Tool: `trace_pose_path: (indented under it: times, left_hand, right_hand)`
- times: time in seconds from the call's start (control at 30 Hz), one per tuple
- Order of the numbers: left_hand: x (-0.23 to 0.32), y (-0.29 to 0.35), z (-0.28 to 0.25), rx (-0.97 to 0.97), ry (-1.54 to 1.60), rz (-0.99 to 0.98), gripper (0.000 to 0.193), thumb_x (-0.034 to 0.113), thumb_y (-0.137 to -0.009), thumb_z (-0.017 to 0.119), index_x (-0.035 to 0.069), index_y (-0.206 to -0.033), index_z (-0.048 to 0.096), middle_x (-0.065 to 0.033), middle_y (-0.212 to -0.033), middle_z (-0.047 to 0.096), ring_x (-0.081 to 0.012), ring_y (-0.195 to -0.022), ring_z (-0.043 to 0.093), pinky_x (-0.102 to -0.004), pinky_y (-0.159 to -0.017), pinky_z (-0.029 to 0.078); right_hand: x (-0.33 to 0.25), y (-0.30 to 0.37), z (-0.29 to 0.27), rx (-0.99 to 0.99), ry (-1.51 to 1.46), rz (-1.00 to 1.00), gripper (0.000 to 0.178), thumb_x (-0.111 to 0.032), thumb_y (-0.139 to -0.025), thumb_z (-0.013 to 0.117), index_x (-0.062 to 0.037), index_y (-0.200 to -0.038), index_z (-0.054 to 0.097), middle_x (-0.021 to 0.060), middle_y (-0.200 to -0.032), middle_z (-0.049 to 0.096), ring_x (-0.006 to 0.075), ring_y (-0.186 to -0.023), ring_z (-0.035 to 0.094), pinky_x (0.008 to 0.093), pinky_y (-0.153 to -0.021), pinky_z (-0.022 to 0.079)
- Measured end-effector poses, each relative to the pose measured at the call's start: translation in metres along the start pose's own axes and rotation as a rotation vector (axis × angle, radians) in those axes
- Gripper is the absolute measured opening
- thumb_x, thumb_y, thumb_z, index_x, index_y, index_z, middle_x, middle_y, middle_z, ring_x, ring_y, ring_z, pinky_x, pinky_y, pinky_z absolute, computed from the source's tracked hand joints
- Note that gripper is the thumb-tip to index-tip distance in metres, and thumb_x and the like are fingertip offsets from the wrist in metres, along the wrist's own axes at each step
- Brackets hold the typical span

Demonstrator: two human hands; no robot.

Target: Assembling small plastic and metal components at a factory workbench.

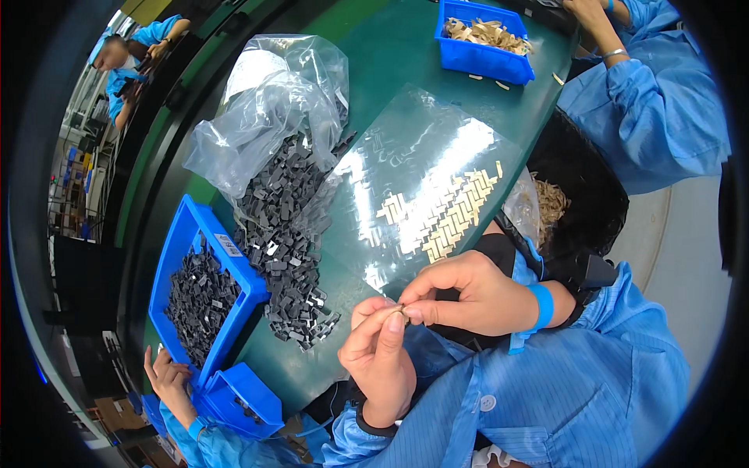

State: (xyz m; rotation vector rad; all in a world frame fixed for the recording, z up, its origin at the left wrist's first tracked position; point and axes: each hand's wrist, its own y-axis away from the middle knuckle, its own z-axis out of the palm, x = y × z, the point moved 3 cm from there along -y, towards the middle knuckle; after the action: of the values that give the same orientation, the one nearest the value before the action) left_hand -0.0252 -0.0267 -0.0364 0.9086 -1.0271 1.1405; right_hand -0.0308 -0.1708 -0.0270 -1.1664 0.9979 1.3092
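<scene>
My left hand (381,351) and my right hand (468,292) meet close in front of me, fingertips pinching one small part (402,312) between them; both hands hold it. Just beyond lies a clear plastic sheet (390,164) with rows of small tan pieces (449,214) laid in a zigzag pattern. A heap of small dark grey parts (285,234) spills from a clear plastic bag (273,109) on the green table (390,54), to the left of my hands.
A blue bin (175,249) of dark grey parts stands at the left, a smaller blue bin (242,398) below it. Another person's hand (168,378) rests beside them. A blue bin of tan pieces (484,39) sits far back. A person in blue sits at the right (655,101).
</scene>
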Motion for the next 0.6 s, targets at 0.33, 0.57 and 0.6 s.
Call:
trace_pose_path:
  times: [0.33, 0.57, 0.6]
  left_hand:
    - [-0.001, -0.003, 0.006, 0.0, 0.402, -0.245, 0.013, 0.012, -0.084, 0.056, 0.0, -0.089, 0.06, -0.0042, -0.099, 0.051, -0.0166, -0.088, 0.05, -0.0331, -0.08, 0.041]
    - [0.013, -0.006, -0.011, 0.076, 0.067, 0.029, 0.013, 0.006, -0.081, 0.058, -0.002, -0.091, 0.061, -0.008, -0.096, 0.051, -0.0156, -0.081, 0.049, -0.0282, -0.072, 0.04]
    - [0.014, -0.004, -0.012, 0.075, 0.069, 0.028, 0.013, 0.006, -0.081, 0.058, -0.002, -0.091, 0.061, -0.008, -0.096, 0.051, -0.0156, -0.081, 0.049, -0.0282, -0.072, 0.04]
  right_hand:
    - [-0.011, 0.005, -0.042, 0.091, 0.227, -0.022, 0.01, -0.006, -0.076, 0.063, 0.0022, -0.081, 0.062, 0.0053, -0.072, 0.063, 0.0084, -0.065, 0.057, 0.0236, -0.059, 0.046]
    - [-0.038, 0.052, -0.158, 0.164, 1.478, 0.224, 0.009, -0.009, -0.073, 0.058, -0.0019, -0.069, 0.058, 0.0121, -0.062, 0.055, 0.0264, -0.058, 0.055, 0.0327, -0.055, 0.042]
    - [-0.032, 0.057, -0.163, 0.252, 1.609, 0.165, 0.008, -0.009, -0.073, 0.058, -0.0028, -0.068, 0.056, 0.0115, -0.064, 0.055, 0.0277, -0.06, 0.054, 0.0356, -0.056, 0.041]
